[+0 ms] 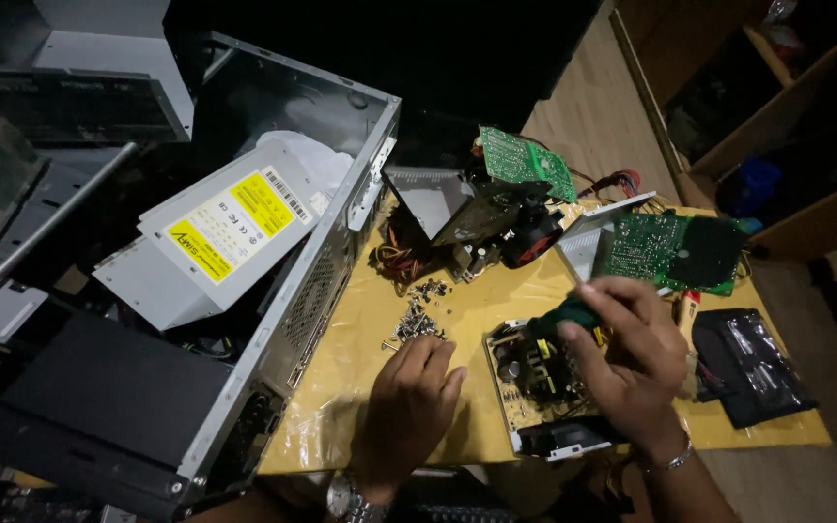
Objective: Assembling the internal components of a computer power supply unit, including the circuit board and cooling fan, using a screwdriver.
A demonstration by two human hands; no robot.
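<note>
My right hand (627,353) wrapped round green-handled screwdriver (564,315), over open power supply board (535,373) directly beneath it; my left hand (414,392) flat, fingers loose, holding nothing, just left of board; screw pile (417,320) just beyond left fingertips; board's long axis runs away from me

Bench (496,300) covered w/ glossy yellow plastic film, wrinkled, reflective. Computer case (312,281) = matt grey sheet metal, perforated side. Power supply (215,232) inside: dull grey metal, glossy yellow paper stickers. Circuit boards (666,247) green, semi-gloss. Screws (417,320): shiny metal. Screwdriver handle (559,318) green plastic/rubber, matt. Black pouch (753,363) shiny plastic. Shelves (806,107) wood. Wristwatch (346,499) polished metal.
</note>
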